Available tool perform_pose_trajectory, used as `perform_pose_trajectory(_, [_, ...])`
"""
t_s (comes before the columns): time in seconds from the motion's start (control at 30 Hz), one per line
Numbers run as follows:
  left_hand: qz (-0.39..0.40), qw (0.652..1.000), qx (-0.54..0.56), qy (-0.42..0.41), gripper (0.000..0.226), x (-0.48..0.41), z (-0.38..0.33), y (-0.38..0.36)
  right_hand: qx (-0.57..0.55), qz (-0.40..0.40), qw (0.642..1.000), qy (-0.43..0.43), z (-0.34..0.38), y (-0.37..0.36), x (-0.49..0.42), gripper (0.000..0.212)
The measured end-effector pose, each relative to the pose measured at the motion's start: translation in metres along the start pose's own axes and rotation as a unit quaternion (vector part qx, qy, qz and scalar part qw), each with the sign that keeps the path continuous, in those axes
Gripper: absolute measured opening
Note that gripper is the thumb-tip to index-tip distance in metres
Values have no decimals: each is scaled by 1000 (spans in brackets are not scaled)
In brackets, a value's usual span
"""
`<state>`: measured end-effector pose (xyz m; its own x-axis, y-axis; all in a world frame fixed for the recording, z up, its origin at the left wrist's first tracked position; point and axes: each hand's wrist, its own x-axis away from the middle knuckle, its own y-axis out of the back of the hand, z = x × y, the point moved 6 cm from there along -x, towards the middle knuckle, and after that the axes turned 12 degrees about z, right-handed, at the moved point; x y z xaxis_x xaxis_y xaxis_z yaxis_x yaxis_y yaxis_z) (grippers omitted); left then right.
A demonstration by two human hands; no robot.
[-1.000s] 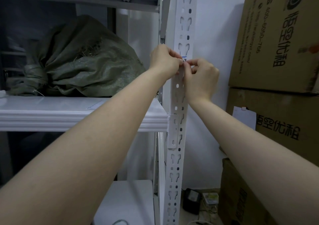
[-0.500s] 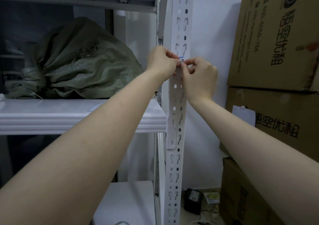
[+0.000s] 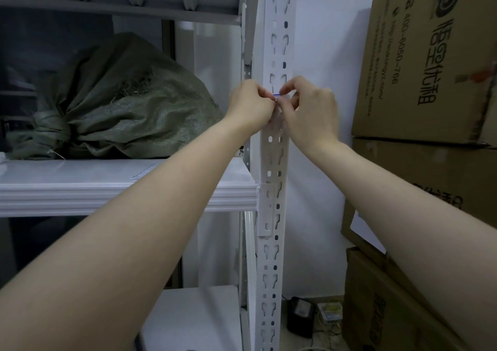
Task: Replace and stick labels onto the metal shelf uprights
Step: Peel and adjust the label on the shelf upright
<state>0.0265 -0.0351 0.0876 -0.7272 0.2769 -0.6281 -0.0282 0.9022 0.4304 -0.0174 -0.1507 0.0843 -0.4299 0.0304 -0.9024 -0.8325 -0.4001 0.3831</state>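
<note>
We see both bare arms reaching up and forward to the white metal shelf upright, which stands at the right front corner of the shelf and is punched with rows of keyhole slots. The label, a small white slip with a thin blue line along its top, lies against the face of the upright, above the shelf's front edge and just under a pair of slots. The left grip is curled, its fingertips pressed together on the label's left end, knuckles toward us. The right grip meets it from the other side, thumb and forefinger pinching the label's upper right part, the other fingers folded loosely below. The two grips almost touch over the upright, and most of the label is hidden between them, so we cannot read any print on it or tell how much of it is stuck down. On the shelf, back from its front edge and to the left of the upright, lies a tied green woven sack. Right of the upright, past a strip of white wall, brown cardboard boxes with dark print are stacked. On the floor near the foot of the upright sits a black adapter.
</note>
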Motion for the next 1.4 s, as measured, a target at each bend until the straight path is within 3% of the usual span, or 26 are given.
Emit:
perform_pose_trajectory(0.17, [-1, 1000, -9, 6, 33, 0, 0, 1, 13, 46, 999, 3, 1, 3, -11, 10])
perform_pose_trajectory(0.6, [-9, 1000, -13, 0, 34, 7, -3, 0, 12, 62, 998, -25, -2, -7, -10, 17])
perform_pose_trajectory(0.77, [-44, 997, 62, 14, 13, 9, 12, 0, -13, 23, 1000, 9, -2, -9, 2, 16])
perform_pose_trajectory(0.87, [-51, 990, 126, 42, 21, 7, 20, 0, -60, -29, 997, -41, -5, -6, 0, 39])
perform_pose_trajectory(0.97, [-34, 984, 166, 50, 16, 8, 17, 1, -129, 4, 985, -115, -7, -11, -8, 62])
perform_pose_trajectory(1.1, [-31, 985, 164, 54, 21, 11, 17, 4, -223, 44, 955, -190, -9, -21, -16, 40])
perform_pose_trajectory(1.2, [-40, 988, 136, 61, 26, 12, 22, 7, -257, 53, 946, -193, -6, -20, -16, 19])
perform_pose_trajectory(1.4, [-77, 991, 103, 49, 25, 12, 24, 13, -297, 49, 932, -202, -10, -21, -11, 21])
